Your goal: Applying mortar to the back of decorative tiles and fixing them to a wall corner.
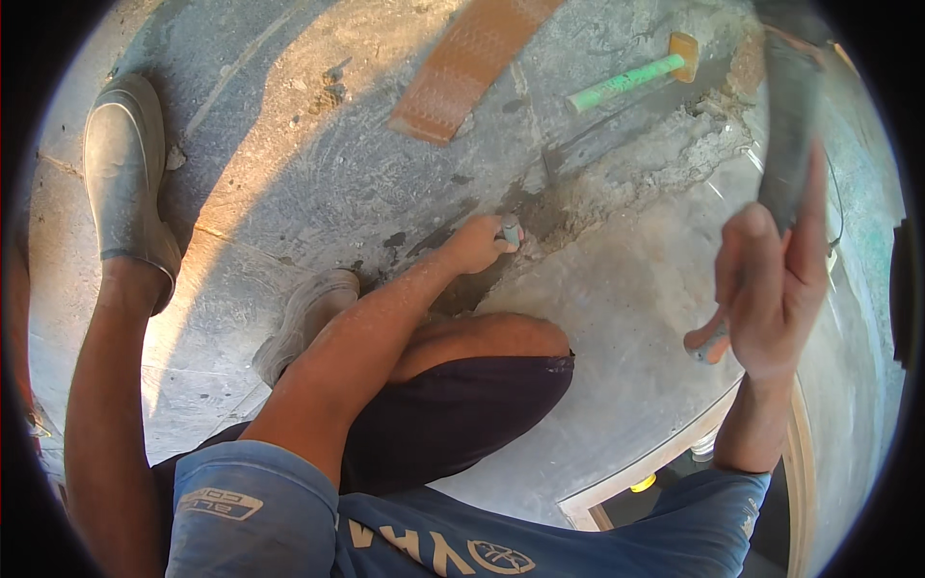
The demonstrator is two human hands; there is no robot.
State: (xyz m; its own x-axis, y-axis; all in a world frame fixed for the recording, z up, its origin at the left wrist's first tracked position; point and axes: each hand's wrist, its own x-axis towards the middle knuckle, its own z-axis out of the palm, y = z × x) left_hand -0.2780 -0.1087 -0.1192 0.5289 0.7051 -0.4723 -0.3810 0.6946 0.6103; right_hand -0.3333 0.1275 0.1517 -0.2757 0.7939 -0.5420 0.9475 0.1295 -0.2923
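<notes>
My left hand (479,244) is closed around a short grey handle (510,229), low over a dark, damp-looking strip of rough mortar (551,214). Whatever lies at the handle's lower end is hidden. Raised at the right, my right hand (771,284) grips a trowel (792,125) with a long, flat, grey blade pointing up and away. Motion blurs the blade. One finger stretches along it, and the grey end of its handle sticks out below the palm.
Beyond my hands lie a green-handled hammer (631,81) and a reddish-brown patterned board (474,69). Crumbly mortar (655,169) runs toward the upper right beside smooth grey cement (617,299). A wood-framed opening (665,458) is at lower right. My boot (125,169) stands far left.
</notes>
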